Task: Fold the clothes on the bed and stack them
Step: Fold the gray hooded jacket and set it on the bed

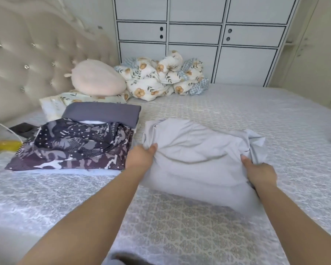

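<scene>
Both hands (139,157) (261,174) grip a folded grey garment (197,159), long axis left-right.

A bed (275,115) with a pale patterned cover filled the lower frame. A tufted cream headboard (31,60) stood at the upper left. White cupboards (195,33) with dark-edged doors lined the top centre, beside a cream wall (317,54) at the upper right, in soft, even light.

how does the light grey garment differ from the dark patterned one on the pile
The light grey garment is plain; the dark patterned garment has a camouflage-like print. The grey one is gripped by the left hand and right hand; the patterned one lies untouched on the pile. Both are on the bed.
</scene>
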